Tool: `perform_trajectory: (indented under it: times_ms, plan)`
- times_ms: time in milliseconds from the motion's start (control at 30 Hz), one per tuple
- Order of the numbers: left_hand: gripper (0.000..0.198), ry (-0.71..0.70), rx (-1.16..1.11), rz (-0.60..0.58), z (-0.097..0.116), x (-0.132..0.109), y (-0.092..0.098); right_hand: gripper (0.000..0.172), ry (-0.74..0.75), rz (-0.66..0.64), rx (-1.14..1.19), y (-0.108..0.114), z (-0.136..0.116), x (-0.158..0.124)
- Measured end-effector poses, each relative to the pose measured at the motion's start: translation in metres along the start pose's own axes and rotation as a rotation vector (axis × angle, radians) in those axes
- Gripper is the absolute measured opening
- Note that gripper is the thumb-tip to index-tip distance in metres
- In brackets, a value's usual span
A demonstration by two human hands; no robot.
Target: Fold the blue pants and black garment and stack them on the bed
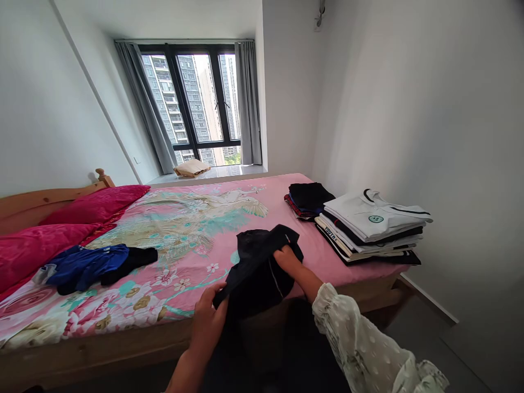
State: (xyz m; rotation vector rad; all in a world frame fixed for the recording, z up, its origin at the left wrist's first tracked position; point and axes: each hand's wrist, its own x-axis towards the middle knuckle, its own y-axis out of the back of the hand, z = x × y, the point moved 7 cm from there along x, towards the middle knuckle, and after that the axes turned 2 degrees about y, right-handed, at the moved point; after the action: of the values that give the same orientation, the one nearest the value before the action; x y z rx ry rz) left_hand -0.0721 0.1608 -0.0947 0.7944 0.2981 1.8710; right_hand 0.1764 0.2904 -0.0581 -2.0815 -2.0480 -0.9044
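Observation:
A black garment [256,273] hangs partly over the front edge of the bed, its far part resting on the sheet; its exact kind is hard to make out. My left hand [209,312] pinches its left edge between thumb and fingers. On the other side, my right hand [287,261] grips the raised upper right part, with the fingertips partly hidden by the cloth. To the right sits a stack of folded shirts [374,232], a white one with a green round badge on top. Behind it lies a smaller folded pile [310,197], black on top.
Loose blue and black clothes [92,267] lie crumpled at the left of the bed, beside red pillows [98,204]. The floral pink sheet [184,245] covers the bed. A beige folded cloth [191,167] rests on the window sill. White walls border the bed's right side.

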Motion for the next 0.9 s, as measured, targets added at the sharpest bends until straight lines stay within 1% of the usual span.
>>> perform_trajectory:
  times_ms: [67,100,167,233,267,300,367,400,467,567,633,700,733,800,867,900]
  plan:
    - [0.037,0.008,0.067,-0.014,0.009,0.011,-0.002,0.018,0.006,-0.062,-0.082,0.001,-0.021,0.013]
    - [0.042,0.013,0.106,-0.016,0.016,0.017,-0.004,0.021,0.003,-0.095,-0.134,0.0,-0.032,0.017]
    - [0.055,-0.002,0.17,-0.017,0.038,0.027,-0.01,0.03,0.001,-0.155,-0.254,-0.006,-0.055,0.023]
    - [0.066,-0.042,0.184,-0.027,0.066,0.039,-0.02,0.036,0.016,-0.227,-0.37,-0.014,-0.076,0.024]
    - [0.067,-0.049,0.148,-0.031,0.078,0.045,-0.025,0.037,0.033,-0.269,-0.415,-0.019,-0.085,0.024]
    - [0.064,-0.039,0.089,-0.03,0.088,0.052,-0.029,0.038,0.053,-0.306,-0.448,-0.022,-0.093,0.023]
    - [0.048,0.018,-0.053,-0.017,0.098,0.069,-0.033,0.041,0.104,-0.359,-0.487,-0.025,-0.104,0.024]
    - [0.042,0.051,-0.108,-0.007,0.099,0.079,-0.031,0.042,0.135,-0.385,-0.53,-0.025,-0.106,0.025]
    - [0.039,0.096,-0.14,0.01,0.095,0.098,-0.022,0.041,0.189,-0.431,-0.634,-0.018,-0.103,0.029]
    - [0.038,0.108,-0.083,0.038,0.088,0.122,0.008,0.032,0.189,-0.472,-0.764,0.004,-0.083,0.043]
    - [0.034,0.092,-0.013,0.055,0.09,0.132,0.031,0.032,0.142,-0.47,-0.796,0.02,-0.067,0.053]
    - [0.031,0.077,0.069,0.053,0.094,0.137,0.048,0.033,0.11,-0.46,-0.821,0.033,-0.056,0.061]
    - [0.031,0.072,0.132,0.046,0.097,0.138,0.054,0.033,0.104,-0.45,-0.825,0.037,-0.055,0.064]
    - [0.034,0.066,0.281,0.022,0.101,0.138,0.059,0.037,0.108,-0.423,-0.823,0.043,-0.058,0.066]
    - [0.036,0.057,0.39,0.001,0.102,0.136,0.059,0.04,0.111,-0.401,-0.814,0.045,-0.064,0.066]
    - [0.036,0.05,0.405,-0.003,0.103,0.135,0.058,0.04,0.109,-0.394,-0.81,0.045,-0.067,0.065]
